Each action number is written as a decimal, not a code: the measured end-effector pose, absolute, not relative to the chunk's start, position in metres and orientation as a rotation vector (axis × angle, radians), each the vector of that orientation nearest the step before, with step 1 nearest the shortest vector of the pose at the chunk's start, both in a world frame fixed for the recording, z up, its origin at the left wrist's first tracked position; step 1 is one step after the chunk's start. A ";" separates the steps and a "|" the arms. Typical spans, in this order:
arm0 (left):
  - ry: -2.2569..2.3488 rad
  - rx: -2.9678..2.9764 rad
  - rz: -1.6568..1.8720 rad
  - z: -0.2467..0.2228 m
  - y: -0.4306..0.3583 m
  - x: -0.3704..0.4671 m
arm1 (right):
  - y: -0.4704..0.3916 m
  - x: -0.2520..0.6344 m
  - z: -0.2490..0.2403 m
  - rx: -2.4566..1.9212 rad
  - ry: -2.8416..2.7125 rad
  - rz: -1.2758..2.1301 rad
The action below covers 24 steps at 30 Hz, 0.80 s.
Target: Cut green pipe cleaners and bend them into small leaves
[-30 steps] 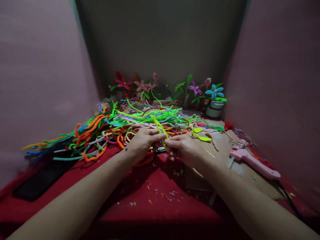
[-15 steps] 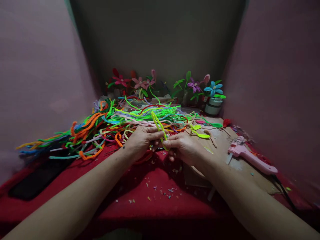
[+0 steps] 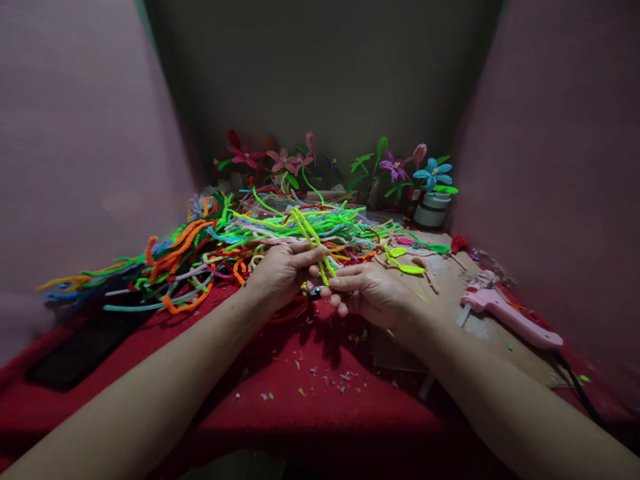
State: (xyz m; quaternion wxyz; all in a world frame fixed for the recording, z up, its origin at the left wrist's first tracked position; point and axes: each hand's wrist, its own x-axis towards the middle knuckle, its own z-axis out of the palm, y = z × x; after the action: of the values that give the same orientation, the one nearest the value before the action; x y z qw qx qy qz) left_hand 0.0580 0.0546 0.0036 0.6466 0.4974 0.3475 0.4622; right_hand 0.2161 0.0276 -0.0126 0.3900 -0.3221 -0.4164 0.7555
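Observation:
A yellow pipe cleaner [image 3: 309,230], folded into two side-by-side strands, rises between my hands and leans to the upper left. My left hand [image 3: 283,268] pinches it between thumb and finger partway along. Lower down, my right hand [image 3: 367,290] grips its bottom end with the thumb and fingertips. Beneath the fingers shows a small dark tool [image 3: 315,292], mostly hidden; whether a hand touches it I cannot tell. Behind my hands lies a large heap of coloured pipe cleaners [image 3: 295,223]. Yellow leaf shapes [image 3: 406,267] lie to the right of my right hand.
A pink glue gun [image 3: 510,312] rests on cardboard [image 3: 445,273] at right, its cord trailing forward. A black phone [image 3: 85,350] lies at left on the red cloth [image 3: 300,407], among scattered clippings. Pipe-cleaner flowers [image 3: 433,175] stand along the back, some in jars.
The folded yellow pipe cleaner now leans more to the left, with its two strands closer to parallel. Both hands keep their hold on it. The whole view has shifted slightly.

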 end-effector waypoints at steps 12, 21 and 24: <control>0.666 1.122 1.013 0.008 0.056 0.053 | 0.031 0.212 -0.016 -0.712 -0.704 2.015; 0.706 1.049 1.164 0.009 0.048 0.062 | 0.030 0.209 -0.014 -0.786 -0.732 1.860; 0.757 1.099 1.242 0.009 0.045 0.064 | 0.029 0.208 -0.011 -0.828 -0.746 1.805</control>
State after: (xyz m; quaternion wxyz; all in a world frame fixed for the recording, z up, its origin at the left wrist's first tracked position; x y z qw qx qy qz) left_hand 0.0637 0.0450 0.0092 0.6124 0.4767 0.3284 0.5384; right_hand 0.2084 0.0291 -0.0114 0.4882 -0.3407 -0.3068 0.7426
